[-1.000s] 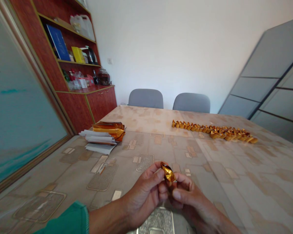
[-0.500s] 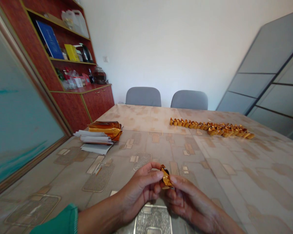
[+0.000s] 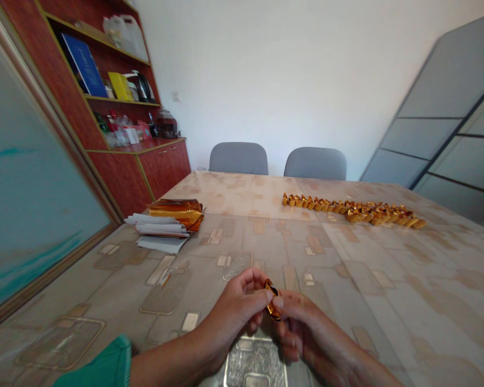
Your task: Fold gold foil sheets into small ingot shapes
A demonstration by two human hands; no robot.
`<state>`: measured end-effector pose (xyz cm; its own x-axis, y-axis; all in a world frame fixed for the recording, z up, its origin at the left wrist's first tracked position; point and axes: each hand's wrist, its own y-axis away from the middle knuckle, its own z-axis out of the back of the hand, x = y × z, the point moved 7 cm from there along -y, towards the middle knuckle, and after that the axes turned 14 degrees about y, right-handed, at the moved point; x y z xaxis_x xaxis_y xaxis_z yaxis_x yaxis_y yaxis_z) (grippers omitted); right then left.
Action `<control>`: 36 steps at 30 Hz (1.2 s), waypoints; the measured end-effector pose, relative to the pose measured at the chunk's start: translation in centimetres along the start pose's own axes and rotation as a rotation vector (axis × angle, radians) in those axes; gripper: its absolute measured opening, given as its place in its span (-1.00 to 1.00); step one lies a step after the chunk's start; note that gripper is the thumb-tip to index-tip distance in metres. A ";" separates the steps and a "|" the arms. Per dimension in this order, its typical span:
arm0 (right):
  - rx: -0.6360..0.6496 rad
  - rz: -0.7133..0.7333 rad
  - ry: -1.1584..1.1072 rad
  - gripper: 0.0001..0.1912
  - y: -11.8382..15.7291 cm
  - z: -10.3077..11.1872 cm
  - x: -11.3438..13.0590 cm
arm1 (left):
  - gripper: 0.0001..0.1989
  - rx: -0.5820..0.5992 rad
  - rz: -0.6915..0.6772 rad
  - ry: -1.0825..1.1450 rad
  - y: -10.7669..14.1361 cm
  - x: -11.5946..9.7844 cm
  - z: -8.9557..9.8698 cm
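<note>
Between my two hands is a small folded piece of shiny gold foil paper [image 3: 271, 308], held just above the near part of the table. My left hand [image 3: 242, 301] pinches its left side with thumb and fingers. From the other side my right hand [image 3: 306, 322] grips it, the thumb pressed near the left thumb. The fingers cover much of the piece. Farther off on the right lie rows of folded gold foil pieces [image 3: 379, 215], set close together. To the left rests a stack of gold foil sheets [image 3: 185, 215] beside white-backed papers [image 3: 161, 231].
A patterned cloth covers the table [image 3: 242, 231]. Two grey chairs [image 3: 239, 159] stand at its far edge, before a white wall. On the left are a red shelf cabinet [image 3: 161, 166] and a glass panel [image 3: 36, 188]; a grey panelled unit [image 3: 431, 118] stands at right.
My thumbs have come closer together on the gold foil piece, which now looks narrower and turned more edge-on. The view has shifted slightly.
</note>
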<state>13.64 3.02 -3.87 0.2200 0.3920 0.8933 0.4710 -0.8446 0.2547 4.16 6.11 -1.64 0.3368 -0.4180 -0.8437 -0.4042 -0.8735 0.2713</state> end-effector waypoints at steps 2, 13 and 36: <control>-0.006 0.000 0.003 -0.65 0.0 0.1 0.0 | -0.76 -0.013 -0.009 -0.017 -0.1 0.1 0.2; -0.073 0.017 -0.006 -0.62 -0.2 0.6 -0.1 | -0.76 0.013 -0.002 -0.078 -0.8 0.0 0.4; -0.696 0.604 1.304 -0.87 2.9 4.2 7.1 | -0.59 0.022 0.033 -0.001 -4.3 1.7 -2.3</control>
<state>20.12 4.89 1.62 -0.7984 -0.3041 0.5198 0.0450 -0.8908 -0.4521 8.45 8.59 -3.12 0.3220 -0.4464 -0.8349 -0.4341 -0.8533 0.2888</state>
